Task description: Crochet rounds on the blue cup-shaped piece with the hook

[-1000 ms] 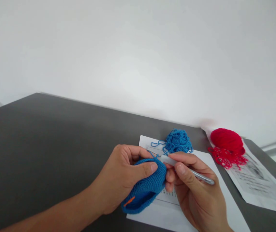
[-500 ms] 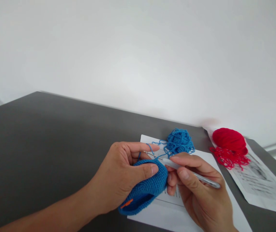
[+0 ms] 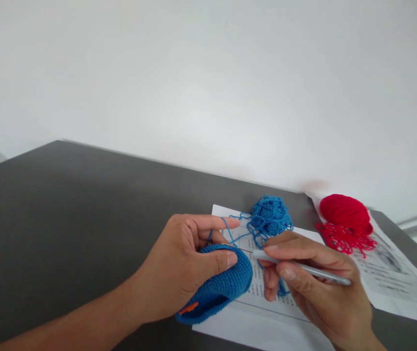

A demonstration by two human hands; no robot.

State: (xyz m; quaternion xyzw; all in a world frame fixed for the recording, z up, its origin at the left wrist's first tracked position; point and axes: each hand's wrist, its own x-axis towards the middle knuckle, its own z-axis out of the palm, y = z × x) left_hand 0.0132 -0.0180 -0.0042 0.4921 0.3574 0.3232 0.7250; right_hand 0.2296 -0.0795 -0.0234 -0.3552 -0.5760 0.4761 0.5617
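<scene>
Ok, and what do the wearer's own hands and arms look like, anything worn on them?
Both the left hand and the right hand are bare, with no gloves, and no rings show on the visible fingers. The left forearm shows no sleeve, watch or bracelet. The right wrist looks bare too, but the frame cuts off the arm below it.

blue crocheted piece (image 3: 232, 280): hollow, rounded, rows of tight stitches visible; held tilted, closed rounded end toward far right, opening facing near. orange marker (image 3: 189, 308) attached at left of the opening. crochet hook (image 3: 261, 255): slim metal shaft, pale grey handle; held aslant, handle end near right, tip at far edge of the piece; stitch entry cannot be confirmed. blue yarn strand (image 3: 228, 229): thin, rising from beside the hook shaft, far of the piece.
</scene>
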